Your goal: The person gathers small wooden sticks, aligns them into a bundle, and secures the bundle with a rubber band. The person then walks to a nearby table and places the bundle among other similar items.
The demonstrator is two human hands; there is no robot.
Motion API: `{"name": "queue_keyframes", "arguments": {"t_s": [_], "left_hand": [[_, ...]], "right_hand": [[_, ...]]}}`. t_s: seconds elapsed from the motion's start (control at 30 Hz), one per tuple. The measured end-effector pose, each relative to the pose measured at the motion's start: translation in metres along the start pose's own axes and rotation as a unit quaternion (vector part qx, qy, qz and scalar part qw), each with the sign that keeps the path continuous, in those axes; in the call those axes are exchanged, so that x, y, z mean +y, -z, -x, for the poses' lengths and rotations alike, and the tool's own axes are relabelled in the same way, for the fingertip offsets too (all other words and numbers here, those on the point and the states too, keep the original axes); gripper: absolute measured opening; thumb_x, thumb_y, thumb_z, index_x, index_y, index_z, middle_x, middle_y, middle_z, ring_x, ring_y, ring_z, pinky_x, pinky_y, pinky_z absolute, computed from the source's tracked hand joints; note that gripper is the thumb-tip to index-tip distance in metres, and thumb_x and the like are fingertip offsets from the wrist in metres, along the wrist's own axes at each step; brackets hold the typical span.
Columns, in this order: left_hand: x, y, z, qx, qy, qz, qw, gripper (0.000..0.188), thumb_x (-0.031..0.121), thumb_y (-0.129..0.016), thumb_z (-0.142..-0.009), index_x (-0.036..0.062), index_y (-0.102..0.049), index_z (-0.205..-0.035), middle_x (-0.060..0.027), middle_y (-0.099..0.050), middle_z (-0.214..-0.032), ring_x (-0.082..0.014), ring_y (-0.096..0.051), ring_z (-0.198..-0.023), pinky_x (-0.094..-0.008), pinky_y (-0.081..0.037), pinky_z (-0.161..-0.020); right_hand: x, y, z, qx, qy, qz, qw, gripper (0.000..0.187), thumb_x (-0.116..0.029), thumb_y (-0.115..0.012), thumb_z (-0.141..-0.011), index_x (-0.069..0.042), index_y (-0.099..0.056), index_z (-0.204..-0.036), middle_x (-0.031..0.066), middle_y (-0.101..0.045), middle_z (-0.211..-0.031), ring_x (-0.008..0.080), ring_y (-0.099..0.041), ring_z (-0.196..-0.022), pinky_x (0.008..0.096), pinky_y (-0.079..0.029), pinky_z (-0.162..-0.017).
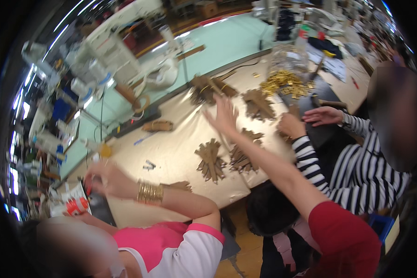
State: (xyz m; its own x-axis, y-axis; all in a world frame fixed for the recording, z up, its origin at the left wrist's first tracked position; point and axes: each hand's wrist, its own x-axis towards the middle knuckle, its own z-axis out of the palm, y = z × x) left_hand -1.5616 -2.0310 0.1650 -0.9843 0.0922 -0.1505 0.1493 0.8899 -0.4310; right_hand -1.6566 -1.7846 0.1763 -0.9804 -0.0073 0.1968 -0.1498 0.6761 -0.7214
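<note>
A loose heap of flat brown strips (pixel 198 90) lies at the far edge of a work table covered in shiny tan sheeting (pixel 180 139). The right hand (pixel 223 118), at the end of a bare arm in a red sleeve, is at its near side, fingers stretched and spread, thumb apart; blur hides whether the fingertips touch the strips. The left hand is out of view.

Just right of the hand sits another brown pile (pixel 258 104), and beyond it a mound of small gold-coloured metal pieces (pixel 287 84) in front of a clear plastic bag (pixel 287 60). Nearer, two fanned brown stacks (pixel 210 160) lie side by side, the reaching forearm passing over the edge of the right one.

At right, a co-worker's striped sleeves (pixel 312 160) crowd in beside that forearm, over a dark board (pixel 315 125). At left, another co-worker's arm with gold bangles (pixel 150 192) bars the near table edge, close to a red bottle (pixel 76 205). Between lie a short brown bundle (pixel 157 125) and a blue pen (pixel 143 138). A pale green table (pixel 222 41) runs behind.
</note>
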Motion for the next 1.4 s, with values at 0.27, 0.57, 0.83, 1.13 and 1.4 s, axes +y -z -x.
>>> {"name": "queue_keyframes", "arguments": {"t_s": [0.27,0.57,0.83,1.13,1.4], "left_hand": [[0.083,0.019,0.094,0.118,0.002,0.11,0.987,0.03,0.029,-0.049,-0.093,0.0151,-0.06,-0.117,-0.007,-0.053,-0.123,-0.0214,-0.044,-0.116,-0.0425,-0.026,-0.101],[0.24,0.081,0.137,0.173,-0.165,0.199,0.95,0.031,0.029,-0.051,-0.092,0.0109,-0.061,-0.115,-0.0102,-0.058,-0.115,-0.0222,-0.05,-0.107,-0.0399,-0.033,-0.095],[0.493,0.152,0.269,0.001,-0.46,0.284,0.841,0.032,0.029,-0.054,-0.091,0.0071,-0.062,-0.113,-0.013,-0.062,-0.107,-0.023,-0.056,-0.1,-0.0376,-0.04,-0.089],[0.724,0.156,0.421,-0.204,-0.619,0.393,0.649,0.033,0.028,-0.057,-0.09,0.0029,-0.063,-0.111,-0.0161,-0.066,-0.099,-0.0238,-0.063,-0.091,-0.035,-0.047,-0.083],[0.825,0.165,0.368,-0.282,-0.602,0.333,0.669,0.034,0.028,-0.058,-0.088,0.0002,-0.064,-0.107,-0.0172,-0.068,-0.093,-0.0238,-0.066,-0.085,-0.0349,-0.051,-0.076]], "right_hand": [[0.029,0.252,0.372,-0.27,-0.038,-0.176,0.946,0.019,-0.023,-0.058,-0.09,-0.005,-0.063,-0.095,0.0112,-0.067,-0.084,0.0249,-0.066,-0.079,0.0349,-0.052,-0.071],[-0.059,0.586,0.465,0.24,0.11,-0.133,0.955,0.049,-0.041,-0.071,-0.081,-0.007,-0.062,-0.115,0.0035,-0.062,-0.084,0.0147,-0.05,-0.061,0.0294,-0.042,-0.058],[-0.079,0.721,0.653,0.338,0.363,-0.093,0.864,0.044,-0.037,-0.068,-0.083,-0.01,-0.061,-0.117,0.0032,-0.06,-0.08,0.0145,-0.049,-0.058,0.029,-0.04,-0.056],[-0.028,0.801,0.791,0.381,0.358,-0.094,0.848,0.04,-0.033,-0.064,-0.086,-0.014,-0.059,-0.12,0.0028,-0.057,-0.075,0.0142,-0.048,-0.056,0.0286,-0.038,-0.054],[0.069,0.897,0.812,0.419,0.356,-0.072,0.832,0.037,-0.029,-0.061,-0.088,-0.017,-0.057,-0.122,0.0025,-0.055,-0.071,0.014,-0.047,-0.053,0.0282,-0.037,-0.052]]}}
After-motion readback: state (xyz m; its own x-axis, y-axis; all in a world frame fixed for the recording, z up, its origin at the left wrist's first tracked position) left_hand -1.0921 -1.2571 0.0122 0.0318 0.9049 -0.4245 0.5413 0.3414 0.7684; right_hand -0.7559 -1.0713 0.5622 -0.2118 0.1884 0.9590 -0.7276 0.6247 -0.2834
